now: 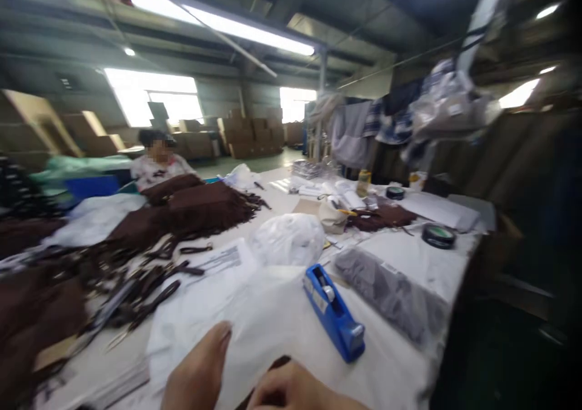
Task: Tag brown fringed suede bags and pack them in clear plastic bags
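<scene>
My left hand [197,370] is at the bottom edge over the white sheet, its thumb stretched upward and apart. Its other fingers are mostly out of frame. Beside it, my right hand [295,389] has curled fingers closed around a dark brown strip [282,361], perhaps fabric or a strap; most of it is hidden by the fingers and the frame's edge. A blue tape dispenser [334,313] lies just beyond my right hand, touched by neither hand. Under both hands spreads white sheeting [259,313].
Dark straps with metal clips [150,289] lie left, near piled brown fabric [200,207]. A clear plastic bag [288,240] sits ahead. A wrapped grey package [393,292] and a black tape roll [439,235] lie right. Across the table is another person [159,164].
</scene>
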A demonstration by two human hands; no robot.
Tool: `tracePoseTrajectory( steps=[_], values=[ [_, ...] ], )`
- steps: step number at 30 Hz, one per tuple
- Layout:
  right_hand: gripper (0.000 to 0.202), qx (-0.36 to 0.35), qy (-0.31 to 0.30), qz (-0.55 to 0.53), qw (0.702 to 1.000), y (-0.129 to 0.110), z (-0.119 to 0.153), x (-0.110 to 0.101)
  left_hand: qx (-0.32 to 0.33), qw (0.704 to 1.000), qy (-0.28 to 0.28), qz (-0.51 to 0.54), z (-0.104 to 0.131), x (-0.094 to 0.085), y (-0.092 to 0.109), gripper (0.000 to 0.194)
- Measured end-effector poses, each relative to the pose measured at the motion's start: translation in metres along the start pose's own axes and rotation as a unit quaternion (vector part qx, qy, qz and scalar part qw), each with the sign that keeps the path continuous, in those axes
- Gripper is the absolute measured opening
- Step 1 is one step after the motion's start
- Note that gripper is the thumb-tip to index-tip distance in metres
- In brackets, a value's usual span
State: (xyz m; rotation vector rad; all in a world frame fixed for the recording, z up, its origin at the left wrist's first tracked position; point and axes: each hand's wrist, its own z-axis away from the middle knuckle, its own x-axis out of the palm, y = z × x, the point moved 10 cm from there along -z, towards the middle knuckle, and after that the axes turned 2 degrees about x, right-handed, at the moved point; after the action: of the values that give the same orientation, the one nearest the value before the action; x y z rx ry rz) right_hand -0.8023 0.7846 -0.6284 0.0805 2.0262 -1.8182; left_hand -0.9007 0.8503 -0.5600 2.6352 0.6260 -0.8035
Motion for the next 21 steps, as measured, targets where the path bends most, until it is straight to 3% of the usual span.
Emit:
tracePoseTrajectory(
  steps=[1,3,5,7,9,11,13,16,18,19,21],
  values=[
    [0.035,-0.065,0.002,0.056,0.996,-0.024,-0.001,0.002,0.018,0.999,-0.016,-0.034,0.008,-0.005,0.006,0.021],
    [0.037,-0.163,0.066,0.233,0.956,-0.064,-0.003,-0.013,0.057,0.994,-0.052,-0.077,0.015,-0.006,0.024,0.022],
    [0.041,-0.157,0.109,0.369,0.910,-0.072,-0.015,-0.032,0.076,0.987,-0.095,-0.105,0.017,-0.004,0.040,0.019],
    [0.037,-0.105,0.088,0.449,0.883,-0.052,-0.032,-0.045,0.089,0.971,-0.174,-0.136,0.022,0.001,0.046,0.020],
    [0.034,-0.061,0.073,0.486,0.869,-0.024,-0.039,-0.057,0.081,0.940,-0.284,-0.171,0.037,0.003,0.032,0.018],
    [0.035,-0.047,0.117,0.490,0.863,-0.007,-0.032,-0.072,0.023,0.904,-0.371,-0.213,0.061,-0.007,-0.003,0.021],
    [0.035,-0.061,0.189,0.462,0.864,0.002,-0.015,-0.085,-0.069,0.877,-0.406,-0.249,0.087,-0.030,-0.045,0.035],
    [0.031,-0.076,0.256,0.382,0.885,0.020,0.009,-0.087,-0.251,0.863,-0.366,-0.243,0.125,-0.070,-0.098,0.037],
    [0.028,-0.051,0.292,0.306,0.905,0.041,0.015,-0.087,-0.430,0.848,-0.281,-0.132,0.155,-0.087,-0.122,0.019],
    [0.028,-0.019,0.317,0.250,0.915,0.056,0.016,-0.090,-0.513,0.825,-0.232,-0.050,0.172,-0.087,-0.128,0.011],
    [0.034,0.062,0.376,0.085,0.921,0.095,0.015,-0.097,-0.622,0.760,-0.154,0.105,0.197,-0.067,-0.132,0.021]
  ],
)
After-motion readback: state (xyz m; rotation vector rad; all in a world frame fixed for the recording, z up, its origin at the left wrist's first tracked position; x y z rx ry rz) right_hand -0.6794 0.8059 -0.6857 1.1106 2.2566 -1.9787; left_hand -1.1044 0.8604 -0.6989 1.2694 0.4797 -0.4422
